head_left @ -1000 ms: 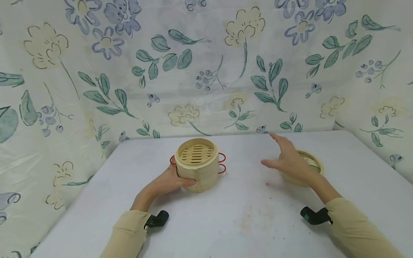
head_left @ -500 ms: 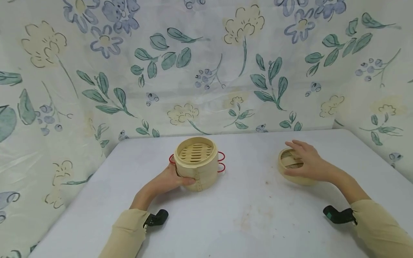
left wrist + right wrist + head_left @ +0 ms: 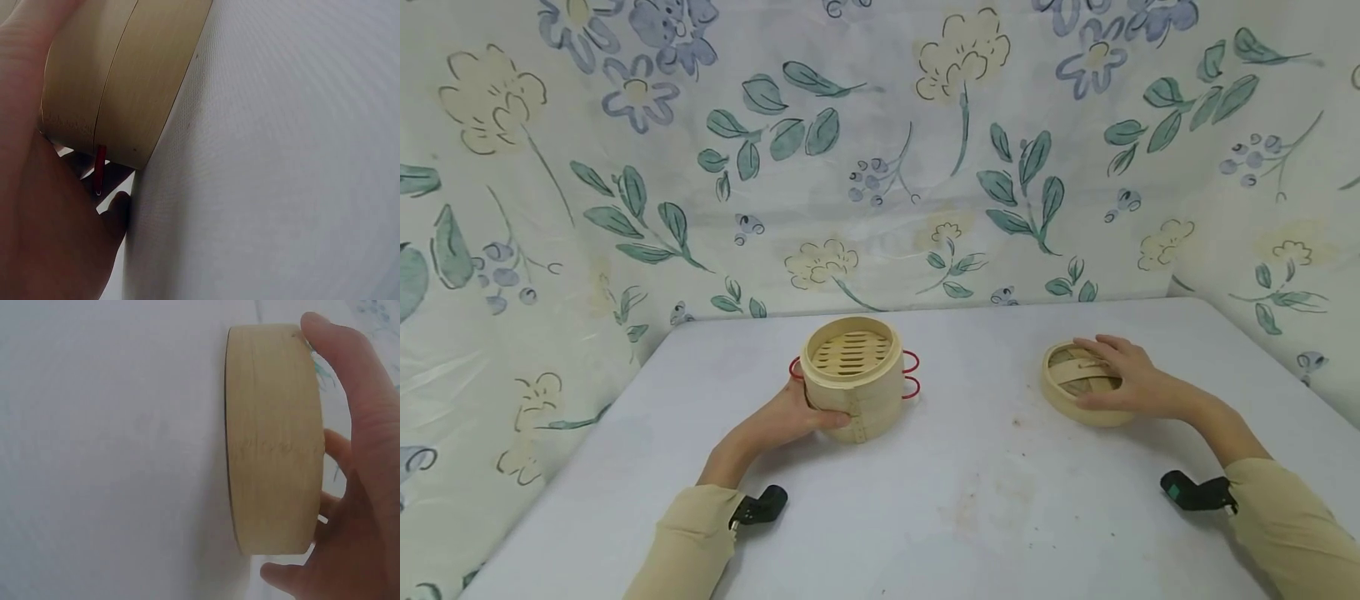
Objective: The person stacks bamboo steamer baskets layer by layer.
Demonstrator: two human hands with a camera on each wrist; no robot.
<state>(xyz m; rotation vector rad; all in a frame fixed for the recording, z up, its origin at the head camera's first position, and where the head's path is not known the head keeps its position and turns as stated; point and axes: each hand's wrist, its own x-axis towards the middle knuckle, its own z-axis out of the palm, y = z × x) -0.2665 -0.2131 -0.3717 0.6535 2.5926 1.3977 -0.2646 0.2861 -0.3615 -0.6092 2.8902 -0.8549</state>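
A two-tier bamboo steamer (image 3: 852, 379) with red wire handles (image 3: 912, 375) stands open-topped at the middle of the table. My left hand (image 3: 793, 417) grips its near left wall, thumb across the front. In the left wrist view the steamer wall (image 3: 119, 75) fills the top left, a red handle (image 3: 99, 169) shows beside my palm (image 3: 44, 206). At the right a woven bamboo lid (image 3: 1071, 379) lies on the table. My right hand (image 3: 1123, 382) covers it, fingers over the far rim, thumb on the near rim. The right wrist view shows the lid's side (image 3: 275, 437) between thumb and fingers (image 3: 356, 425).
The white table (image 3: 970, 500) bears faint brown stains near the middle front. A floral cloth (image 3: 880, 167) hangs as a backdrop behind and along both sides. Black wrist cameras (image 3: 760, 506) sit on both beige sleeves.
My right hand came down from the air to the right and settled on the lid, fingers closing round its rim. The left hand kept its grip on the steamer.
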